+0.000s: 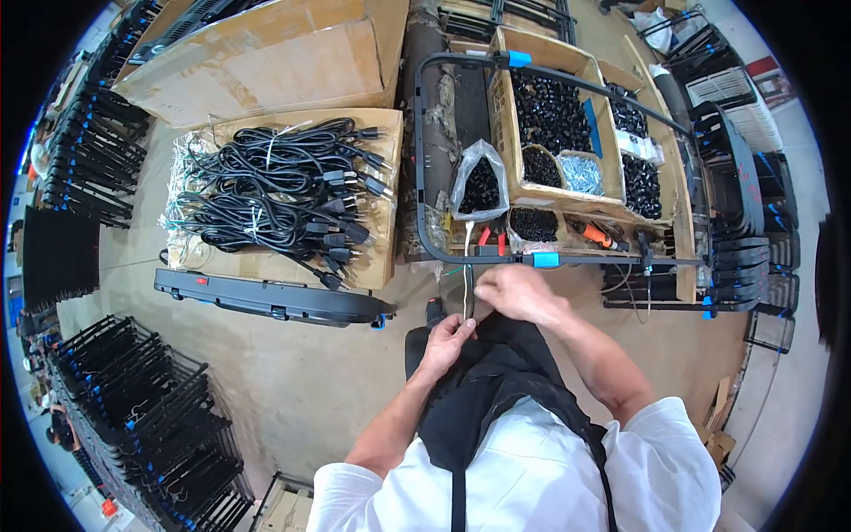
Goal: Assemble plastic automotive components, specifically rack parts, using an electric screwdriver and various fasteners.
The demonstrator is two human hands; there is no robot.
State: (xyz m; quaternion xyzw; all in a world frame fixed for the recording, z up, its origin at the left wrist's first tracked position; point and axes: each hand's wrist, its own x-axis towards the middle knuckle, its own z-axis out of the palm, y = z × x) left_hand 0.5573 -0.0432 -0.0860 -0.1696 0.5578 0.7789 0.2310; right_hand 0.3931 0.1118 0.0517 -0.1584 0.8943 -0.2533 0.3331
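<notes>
Cable [467,300], thin and pale, grasped by left hand [448,344]

The cable runs almost straight from the left hand up to the near bar of a black metal tube frame [420,155] with rounded corners; whether it passes over or under this bar, I cannot tell. The left hand pinches it between thumb and fingers, near the black cloth apron [496,381]. The right hand [517,293] is just beside, with curled fingers; I cannot tell if they grip something. Bright blue clips [547,260] sit on the frame. Beyond the near bar, a clear plastic bag [483,215] contains small black parts. To its right, a divided wooden box [567,199] holds black parts and small silvery metal pieces [582,175]. To the left, a brown cardboard carton [386,244] carries bundled black power cords [266,191].
</notes>
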